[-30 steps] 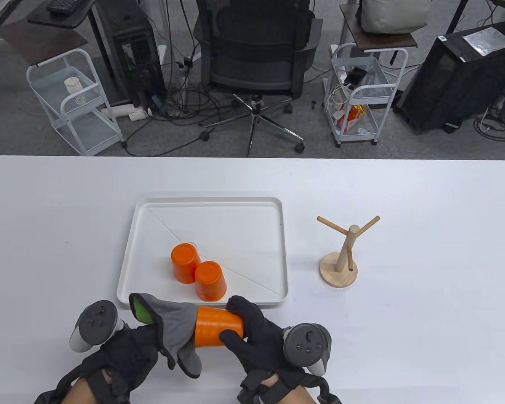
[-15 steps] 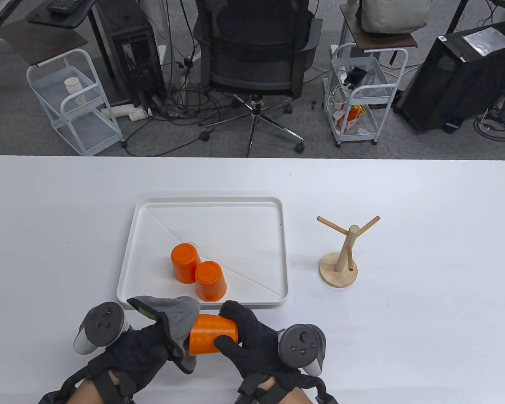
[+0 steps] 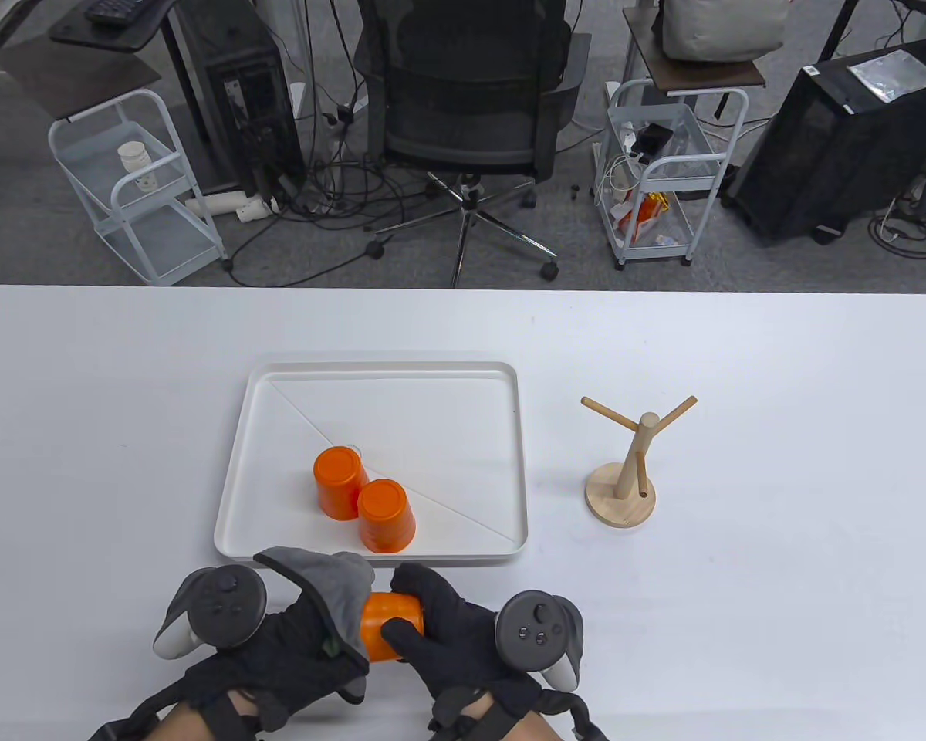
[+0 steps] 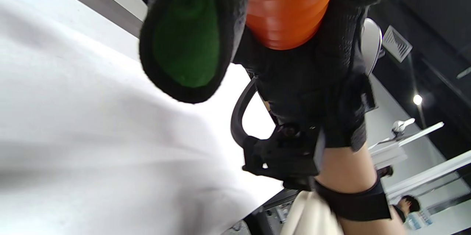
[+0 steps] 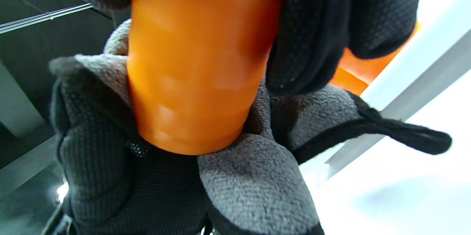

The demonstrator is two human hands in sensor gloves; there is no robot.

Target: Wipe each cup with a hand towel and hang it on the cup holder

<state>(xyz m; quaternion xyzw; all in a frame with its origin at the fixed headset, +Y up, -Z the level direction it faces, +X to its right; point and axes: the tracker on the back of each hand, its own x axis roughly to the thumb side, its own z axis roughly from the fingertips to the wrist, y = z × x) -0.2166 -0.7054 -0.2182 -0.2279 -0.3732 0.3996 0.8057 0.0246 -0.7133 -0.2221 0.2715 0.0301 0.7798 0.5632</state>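
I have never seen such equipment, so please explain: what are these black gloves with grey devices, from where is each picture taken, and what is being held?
Two gloved human hands work here; the grey devices are trackers strapped on their backs. One camera looks down at the table; two sit on the wrists. The right hand grips an orange cup, while the left hand holds a grey hand towel against it. Two more orange cups stand upside down on a white tray. A wooden cup holder stands empty.

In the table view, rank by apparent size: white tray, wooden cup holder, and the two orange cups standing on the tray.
1. White tray
2. Wooden cup holder
3. The two orange cups look alike, so no ranking between them.
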